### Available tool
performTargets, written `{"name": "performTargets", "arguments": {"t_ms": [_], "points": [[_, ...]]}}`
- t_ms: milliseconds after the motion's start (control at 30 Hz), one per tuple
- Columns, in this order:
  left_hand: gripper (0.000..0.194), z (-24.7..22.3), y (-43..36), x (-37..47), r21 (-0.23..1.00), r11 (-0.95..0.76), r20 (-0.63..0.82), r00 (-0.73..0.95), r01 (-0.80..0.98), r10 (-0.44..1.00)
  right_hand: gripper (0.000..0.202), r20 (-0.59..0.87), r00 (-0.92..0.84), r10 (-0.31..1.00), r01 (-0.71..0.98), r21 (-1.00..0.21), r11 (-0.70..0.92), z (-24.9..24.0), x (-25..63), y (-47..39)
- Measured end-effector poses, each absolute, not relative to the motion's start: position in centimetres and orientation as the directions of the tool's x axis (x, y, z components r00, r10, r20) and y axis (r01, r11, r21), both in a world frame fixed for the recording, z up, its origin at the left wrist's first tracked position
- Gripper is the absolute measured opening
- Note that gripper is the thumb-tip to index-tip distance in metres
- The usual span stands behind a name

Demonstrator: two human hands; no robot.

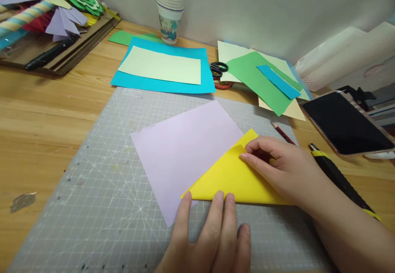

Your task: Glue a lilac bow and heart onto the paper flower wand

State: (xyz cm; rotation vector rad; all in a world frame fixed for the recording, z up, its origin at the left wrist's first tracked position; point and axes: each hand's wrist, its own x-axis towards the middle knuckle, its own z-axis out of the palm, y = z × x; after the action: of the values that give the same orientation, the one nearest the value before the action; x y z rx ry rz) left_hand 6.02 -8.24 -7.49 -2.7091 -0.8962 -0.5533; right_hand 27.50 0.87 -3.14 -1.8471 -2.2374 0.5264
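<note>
A sheet of yellow paper (222, 178), folded into a triangle, lies over the right part of a lilac sheet of paper (185, 141) on the grey cutting mat (117, 207). With spread fingers, my left hand (210, 236) presses on the fold along its near edge. My right hand (277, 166) pinches the upper layer of the yellow paper by its corner, thumb against fingertips. The right end of the yellow paper is hidden under my right wrist.
Blue paper with a cream strip (160, 65) lies behind the mat. Scissors (218, 69), green paper (259, 77), a pencil (282, 133), a black-yellow cutter (336, 178) and a phone (348, 120) are to the right. Stacked paper cups (169, 17) stand at the wall; paper crafts (64, 22) rest on cardboard, far left.
</note>
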Motion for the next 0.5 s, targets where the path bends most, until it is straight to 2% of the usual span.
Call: {"name": "performTargets", "arguments": {"t_ms": [500], "points": [[0.033,-7.73,-8.38,5.94,-0.116,-0.786,0.417,0.748,0.607,0.516,0.016,-0.079,-0.229,0.970,0.905,-0.385,0.182,-3.03,27.68,1.19]]}}
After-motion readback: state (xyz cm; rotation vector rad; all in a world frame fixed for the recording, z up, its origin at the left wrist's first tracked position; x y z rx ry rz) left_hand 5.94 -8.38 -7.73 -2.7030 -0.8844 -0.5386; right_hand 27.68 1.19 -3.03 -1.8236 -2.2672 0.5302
